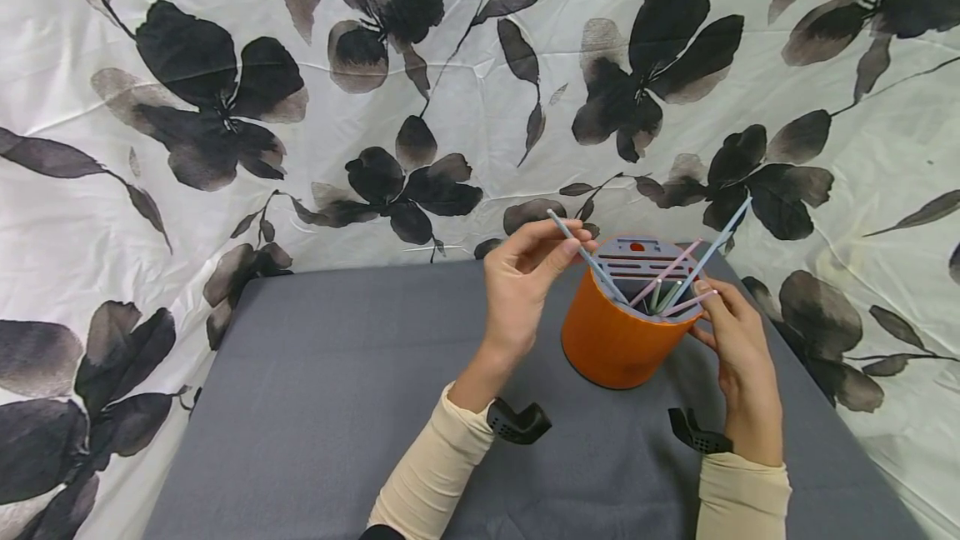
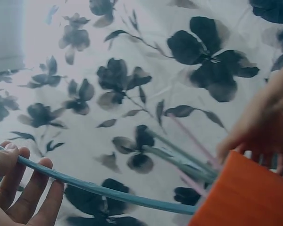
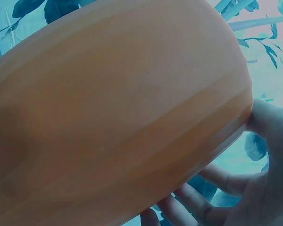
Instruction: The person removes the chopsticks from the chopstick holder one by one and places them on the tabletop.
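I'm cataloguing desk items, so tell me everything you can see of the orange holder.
The orange holder is a round, smooth tub that looks like plastic. Its greyish top has long narrow slots, a red spot and an opening from which blue, pink and green sticks slant out. It appears to stand roughly upright on the grey table. The right hand grips its right side near the rim; the left hand pinches a blue stick whose lower end reaches the opening.
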{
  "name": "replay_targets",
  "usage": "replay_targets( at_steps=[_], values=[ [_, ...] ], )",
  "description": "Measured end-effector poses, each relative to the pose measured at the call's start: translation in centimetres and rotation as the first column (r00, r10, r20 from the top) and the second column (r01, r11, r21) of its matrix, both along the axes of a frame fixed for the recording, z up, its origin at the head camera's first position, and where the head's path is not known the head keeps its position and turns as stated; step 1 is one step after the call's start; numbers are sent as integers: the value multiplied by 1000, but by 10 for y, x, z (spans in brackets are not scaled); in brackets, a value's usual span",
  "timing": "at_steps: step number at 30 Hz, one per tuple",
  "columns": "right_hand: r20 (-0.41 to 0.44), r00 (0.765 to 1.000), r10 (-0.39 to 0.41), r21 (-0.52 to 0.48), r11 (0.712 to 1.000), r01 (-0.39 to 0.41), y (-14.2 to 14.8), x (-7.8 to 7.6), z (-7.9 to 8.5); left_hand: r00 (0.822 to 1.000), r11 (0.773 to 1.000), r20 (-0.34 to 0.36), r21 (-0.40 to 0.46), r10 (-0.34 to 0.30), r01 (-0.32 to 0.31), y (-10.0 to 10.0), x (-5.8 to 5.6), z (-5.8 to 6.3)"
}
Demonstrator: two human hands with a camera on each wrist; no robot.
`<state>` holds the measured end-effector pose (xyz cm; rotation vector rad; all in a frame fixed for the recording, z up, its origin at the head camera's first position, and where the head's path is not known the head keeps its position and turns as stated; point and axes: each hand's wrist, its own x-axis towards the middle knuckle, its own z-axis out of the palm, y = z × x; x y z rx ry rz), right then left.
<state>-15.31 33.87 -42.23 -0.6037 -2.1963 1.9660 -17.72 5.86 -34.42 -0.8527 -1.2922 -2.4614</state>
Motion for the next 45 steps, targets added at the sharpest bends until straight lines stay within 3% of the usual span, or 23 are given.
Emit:
replay_targets(
  at_steps=[7,11,17,23,27,31,39,45],
  values=[
    [-1,1000,-5,-16,1000,5,-1,0,-1,995,991,3,89,103,-103,-26,-4,9],
    [-10,1000,-7,-23,1000,7,-1,-1,-1,987,982,6,95,162,-162,-43,-8,10],
    [-12,1000,-5,-11,1000,5,-2,-1,-2,976,977,59,31,210,-212,-69,-13,1],
    [-24,1000,-6,-40,999,6,-1,0,-2,951,968,189,-101,246,-230,-93,-14,-19],
    [-25,1000,-2,-46,999,1,-1,0,-1,922,962,289,-163,258,-218,-105,-15,-34],
    [-24,1000,-12,-40,999,11,-1,0,-1,887,960,396,-236,237,-152,-111,-18,-56],
    [-9,1000,-11,-26,1000,11,-1,1,0,769,955,619,-294,159,39,-99,-30,-108],
    [-4,1000,0,-14,1000,0,-2,1,0,713,945,693,-293,106,144,-79,-32,-146]
  ],
)
